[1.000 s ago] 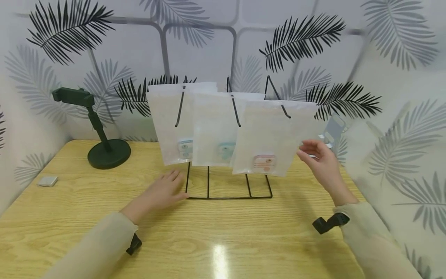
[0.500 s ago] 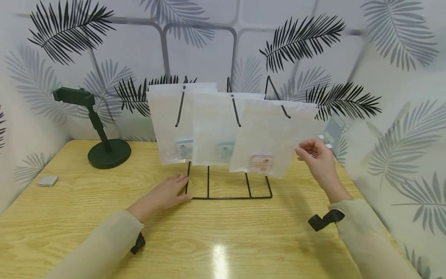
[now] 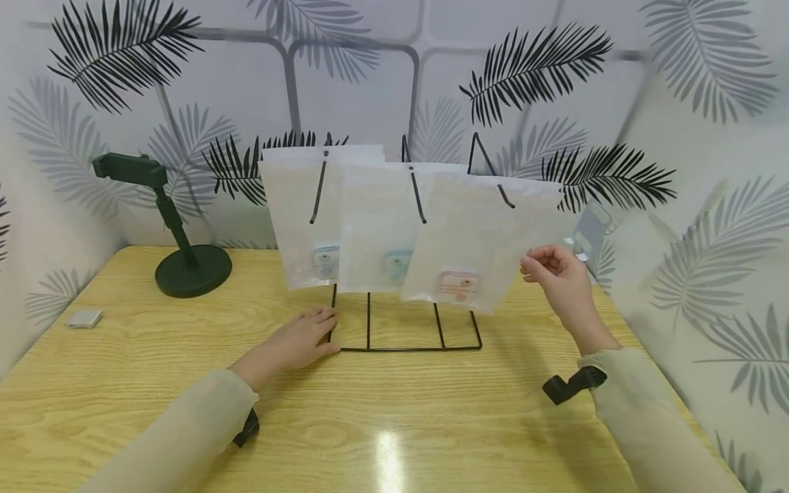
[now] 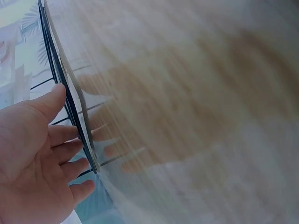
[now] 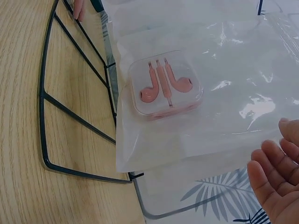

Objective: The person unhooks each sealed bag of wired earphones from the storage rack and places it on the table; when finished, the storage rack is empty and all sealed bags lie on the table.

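Three white translucent bags hang from the hooks of a black wire rack. The front right bag holds pink wired earphones in a clear square case. Pale blue cases show through the middle bag and left bag. My left hand rests at the rack base's front left corner, thumb and fingertips against the bars, fingers loosely bent. Beside the right bag's outer edge is my right hand, fingers relaxed and bent; its thumb lies at the edge in the right wrist view, and I cannot tell whether it presses.
A dark green phone stand stands at the back left of the wooden table. Near the left edge lies a small white square object. Leaf-patterned cloth rises behind, and a clear greyish item is beyond my right hand.
My left hand has moved right onto the rack's corner. My right hand has shifted slightly left, and the right bag's lower end has swung left and tilted. The rack has stayed put.
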The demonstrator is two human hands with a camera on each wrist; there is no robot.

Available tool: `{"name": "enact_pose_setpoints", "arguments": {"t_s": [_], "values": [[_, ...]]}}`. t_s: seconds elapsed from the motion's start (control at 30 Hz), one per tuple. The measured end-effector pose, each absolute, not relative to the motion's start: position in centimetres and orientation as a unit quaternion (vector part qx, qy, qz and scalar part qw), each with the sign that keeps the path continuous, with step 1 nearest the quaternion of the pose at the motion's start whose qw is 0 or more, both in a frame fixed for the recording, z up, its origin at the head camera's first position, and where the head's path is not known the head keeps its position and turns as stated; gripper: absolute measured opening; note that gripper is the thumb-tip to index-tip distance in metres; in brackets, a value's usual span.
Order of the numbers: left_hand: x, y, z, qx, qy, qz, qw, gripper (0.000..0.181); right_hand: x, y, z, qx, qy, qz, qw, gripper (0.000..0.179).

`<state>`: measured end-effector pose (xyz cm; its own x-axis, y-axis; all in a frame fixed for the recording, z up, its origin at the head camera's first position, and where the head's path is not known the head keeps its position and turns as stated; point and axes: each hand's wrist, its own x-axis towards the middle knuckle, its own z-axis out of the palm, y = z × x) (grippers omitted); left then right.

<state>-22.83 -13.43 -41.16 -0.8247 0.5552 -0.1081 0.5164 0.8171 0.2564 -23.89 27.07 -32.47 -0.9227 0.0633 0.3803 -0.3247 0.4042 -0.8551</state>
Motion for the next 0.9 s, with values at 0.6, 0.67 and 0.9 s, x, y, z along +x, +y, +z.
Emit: {"name": "enact_pose_setpoints", "arguments": {"t_s": [0.6, 0.67, 0.9], "values": [[-22.83, -14.11, -40.94, 0.284, 0.941, 0.16, 0.094, 0.061, -24.11, 26.58, -32.62, 0.098, -0.788, 0.591, 0.14, 0.021], [-22.84, -14.14, -40.92, 0.286, 0.941, 0.158, 0.093, 0.06, -24.09, 26.54, -32.65, 0.101, -0.781, 0.601, 0.136, 0.02], [-22.82, -14.06, -40.98, 0.285, 0.943, 0.145, 0.091, 0.06, -23.89, 26.42, -32.71, 0.108, -0.765, 0.621, 0.13, 0.017]]}}
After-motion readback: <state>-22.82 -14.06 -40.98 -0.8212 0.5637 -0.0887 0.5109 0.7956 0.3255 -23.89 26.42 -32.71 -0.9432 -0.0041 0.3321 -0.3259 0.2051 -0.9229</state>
